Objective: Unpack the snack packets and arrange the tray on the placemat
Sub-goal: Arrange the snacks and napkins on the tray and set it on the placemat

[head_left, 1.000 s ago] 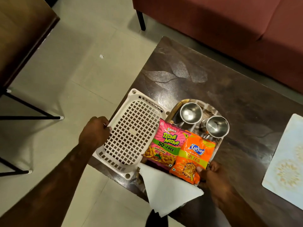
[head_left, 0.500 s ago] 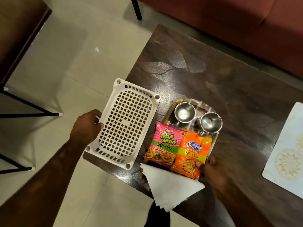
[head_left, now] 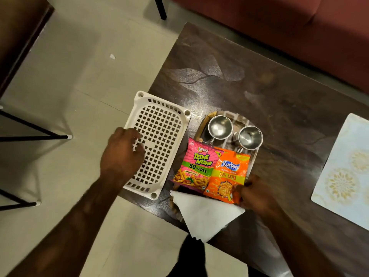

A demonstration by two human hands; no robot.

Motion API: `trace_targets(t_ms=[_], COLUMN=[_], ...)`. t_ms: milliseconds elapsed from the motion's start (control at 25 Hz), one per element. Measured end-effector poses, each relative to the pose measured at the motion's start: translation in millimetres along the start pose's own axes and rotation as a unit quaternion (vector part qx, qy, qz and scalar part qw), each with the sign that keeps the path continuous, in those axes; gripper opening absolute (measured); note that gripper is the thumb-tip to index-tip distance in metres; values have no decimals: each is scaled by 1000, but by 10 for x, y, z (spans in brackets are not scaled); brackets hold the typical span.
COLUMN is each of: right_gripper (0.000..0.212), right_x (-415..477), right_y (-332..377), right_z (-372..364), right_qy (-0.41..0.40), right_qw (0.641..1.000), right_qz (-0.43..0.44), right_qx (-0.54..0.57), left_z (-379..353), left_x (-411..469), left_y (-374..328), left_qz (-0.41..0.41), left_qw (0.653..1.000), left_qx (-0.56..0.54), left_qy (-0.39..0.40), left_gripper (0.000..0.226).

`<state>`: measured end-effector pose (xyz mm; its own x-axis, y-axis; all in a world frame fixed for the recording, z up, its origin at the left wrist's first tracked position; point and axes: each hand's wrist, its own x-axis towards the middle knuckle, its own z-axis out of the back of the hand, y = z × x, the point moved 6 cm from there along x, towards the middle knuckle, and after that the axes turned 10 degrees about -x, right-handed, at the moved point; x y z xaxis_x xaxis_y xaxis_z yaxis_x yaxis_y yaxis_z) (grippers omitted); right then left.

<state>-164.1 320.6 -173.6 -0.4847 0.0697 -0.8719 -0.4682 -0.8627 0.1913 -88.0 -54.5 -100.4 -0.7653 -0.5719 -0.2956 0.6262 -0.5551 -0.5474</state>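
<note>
Left hand (head_left: 121, 154) first: half a second back it was clamped on the outer long side of the white basket (head_left: 159, 140), and now it has let go and slid inward, lying over the basket's grid with the fingers loosely spread and nothing in them. The basket itself has been pushed to the table's left edge, where its near and left parts hang out over the floor, just beside the tray (head_left: 253, 156) but apart from it.

My right hand (head_left: 253, 194) is as it was, pinching the near corner of the orange packet (head_left: 229, 174) at the tray's near right side; whether it also grips the tray rim underneath I cannot tell. The pink packet (head_left: 196, 166) lies on the tray touching the orange one on its left, two steel cups (head_left: 220, 127) stand at the tray's far end, and the folded white napkin (head_left: 205, 214) juts over the table's near edge.

To my mind the basket is now done with, so my left hand is free for the tray. The placemat (head_left: 343, 168) waits well apart at the table's right edge, and the tray has yet to go there.
</note>
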Motion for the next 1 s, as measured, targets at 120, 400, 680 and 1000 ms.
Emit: trace_targets(t_ms=[120,400,680,1000], right_gripper=[12,40,49,66], right_x=[-113,-275,-218,-197], right_y=[46,190,181,233], right_z=[126,156,89,128], right_qy=[-39,-68,-66,-74], right_qw=[996,994,998,990], right_qz=[15,31,-3,32], right_qx=[-73,-76,-18,-115], left_z=[-393,-973,-1086,-1107], left_x=[-230,-421,-394,-362], left_y=[-316,-582,-593,-567], left_qz=[10,54,42,59], left_qw=[989,968,975,970], left_qx=[-108,-127,-46,-63], left_qy=[105,209,215,226], left_gripper=[23,49,57,52])
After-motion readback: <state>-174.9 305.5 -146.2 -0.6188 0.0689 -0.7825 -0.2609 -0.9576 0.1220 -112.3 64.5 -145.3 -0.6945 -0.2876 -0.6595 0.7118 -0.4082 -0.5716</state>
